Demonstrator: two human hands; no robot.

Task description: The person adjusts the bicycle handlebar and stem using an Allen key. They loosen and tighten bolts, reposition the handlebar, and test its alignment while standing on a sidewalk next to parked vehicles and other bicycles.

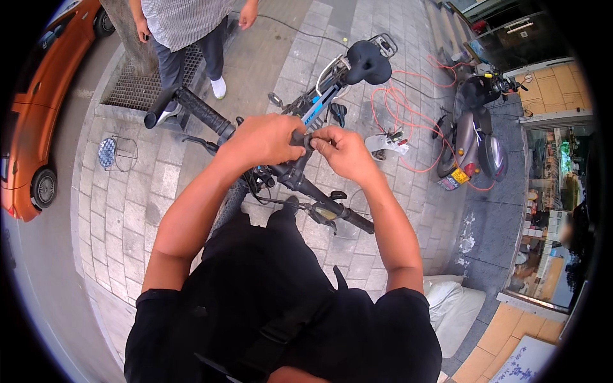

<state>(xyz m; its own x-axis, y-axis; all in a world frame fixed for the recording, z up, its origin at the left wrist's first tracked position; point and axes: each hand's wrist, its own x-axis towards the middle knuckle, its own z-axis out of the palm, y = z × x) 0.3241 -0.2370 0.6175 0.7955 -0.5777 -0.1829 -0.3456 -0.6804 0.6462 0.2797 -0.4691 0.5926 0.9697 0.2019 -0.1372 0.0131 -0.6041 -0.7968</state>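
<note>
A bicycle stands in front of me, with its black handlebar (311,190) crossing between my forearms and its black saddle (369,62) at the far end. Above the handlebar's middle, my left hand (267,139) is closed, thumb and fingers around a small dark part (298,139) by the stem. Facing it, my right hand (343,153) pinches a small round piece (309,143) at that part's right side. Whether the two pieces are joined, I cannot tell. Past my hands runs the blue and grey frame tube (314,110). Rubber grips cover both bar ends.
Another person (185,32) stands beyond the left grip. An orange car (45,108) is on the road at left, and a small round stool (107,153) is on the paving. At right are an orange hose (399,105), a parked scooter (472,137) and a white sack (454,313).
</note>
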